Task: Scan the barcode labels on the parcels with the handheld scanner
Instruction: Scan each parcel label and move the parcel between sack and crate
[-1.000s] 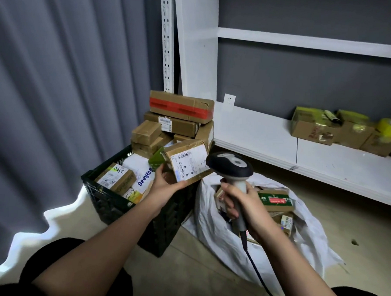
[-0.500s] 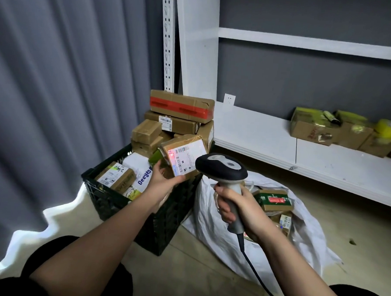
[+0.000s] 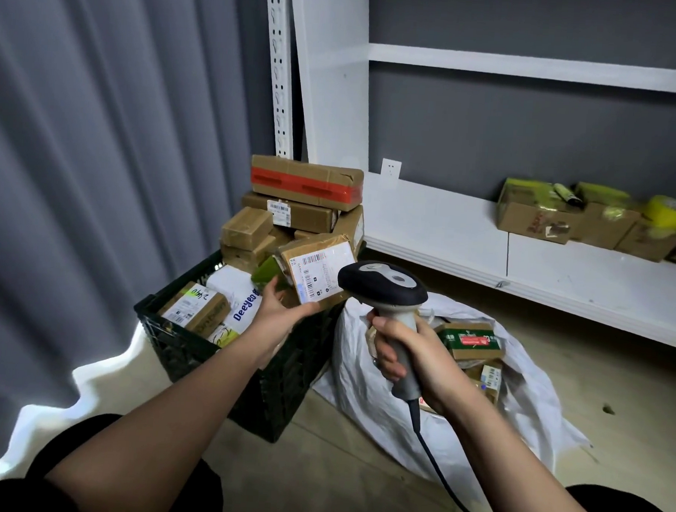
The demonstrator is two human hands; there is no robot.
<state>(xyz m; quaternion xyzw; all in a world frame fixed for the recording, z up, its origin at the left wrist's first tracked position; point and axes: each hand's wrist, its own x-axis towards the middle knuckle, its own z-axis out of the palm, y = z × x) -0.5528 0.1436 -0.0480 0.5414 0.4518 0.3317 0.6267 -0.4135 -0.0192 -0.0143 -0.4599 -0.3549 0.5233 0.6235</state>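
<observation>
My left hand (image 3: 276, 311) holds a small cardboard parcel (image 3: 315, 272) above the crate, its white barcode label tilted toward me. My right hand (image 3: 410, 347) grips the grey handle of a corded handheld scanner (image 3: 382, 283), whose black head sits just right of the parcel's label and points at it. A dark green crate (image 3: 221, 359) below holds several more parcels, stacked up to a box with red tape (image 3: 307, 181). An open white sack (image 3: 381, 379) to the right contains more parcels, among them one with a green label (image 3: 469, 339).
A white shelf unit (image 3: 467, 227) runs along the grey wall, with several cardboard boxes (image 3: 538, 215) and a yellow tape roll (image 3: 669, 210) at its right. A grey curtain (image 3: 79, 164) hangs at the left. The scanner's cable (image 3: 442, 476) trails down to the right.
The scanner's head moved left toward the parcel's label. A red scan light showed on the label half a second ago and is gone now. The parcel has tilted slightly.
</observation>
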